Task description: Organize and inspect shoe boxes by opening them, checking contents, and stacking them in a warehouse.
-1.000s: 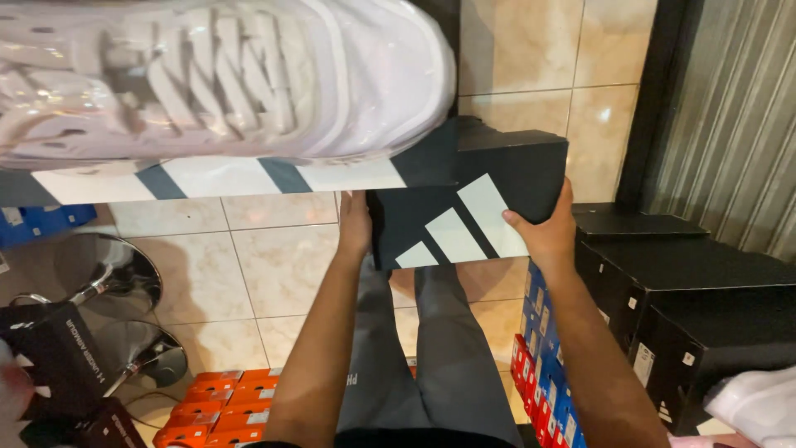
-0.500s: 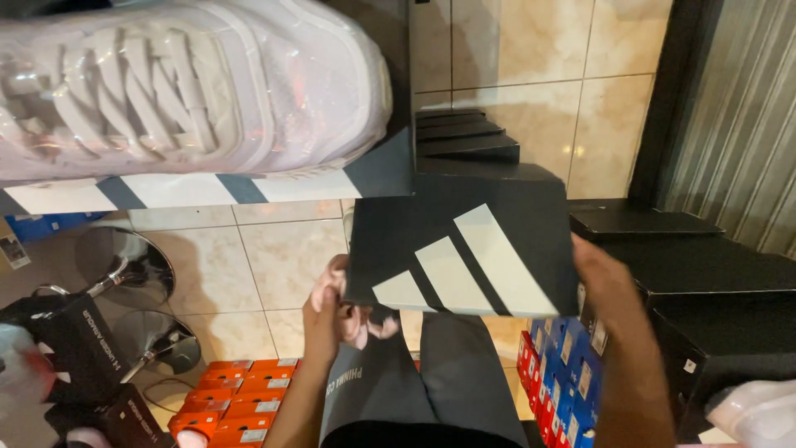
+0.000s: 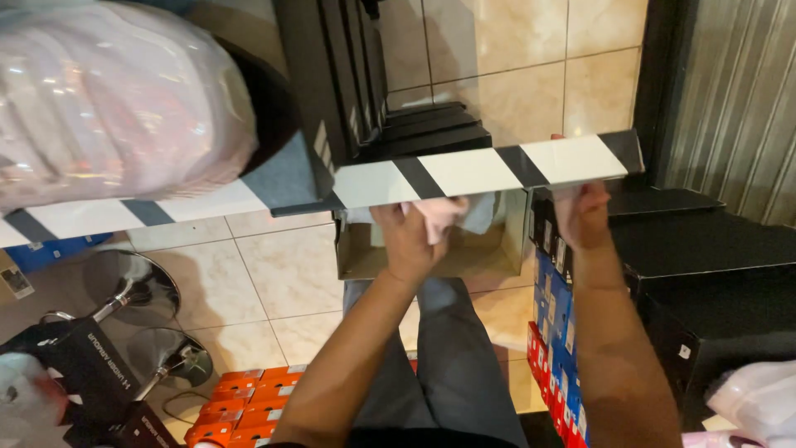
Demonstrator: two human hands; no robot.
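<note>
Your left hand (image 3: pixel 412 236) reaches into the open box (image 3: pixel 431 249), fingers closed on tissue paper (image 3: pixel 444 214). Your right hand (image 3: pixel 583 214) grips the raised lid (image 3: pixel 485 170), striped black and white, at its right end. The box sits over your lap, above the tiled floor (image 3: pixel 274 274), black boxes (image 3: pixel 713 274) just right.

box lid (image 3: pixel 489 170): black and white stripes
box inside (image 3: pixel 489 249): light brown
paper (image 3: pixel 444 211): pale pink
wrapped shoe (image 3: pixel 116 108): white and a little pink
floor tiles (image 3: pixel 274 282): cream
small boxes (image 3: pixel 240 406): orange
side stack (image 3: pixel 557 307): blue, with red below
trousers (image 3: pixel 456 357): grey
</note>
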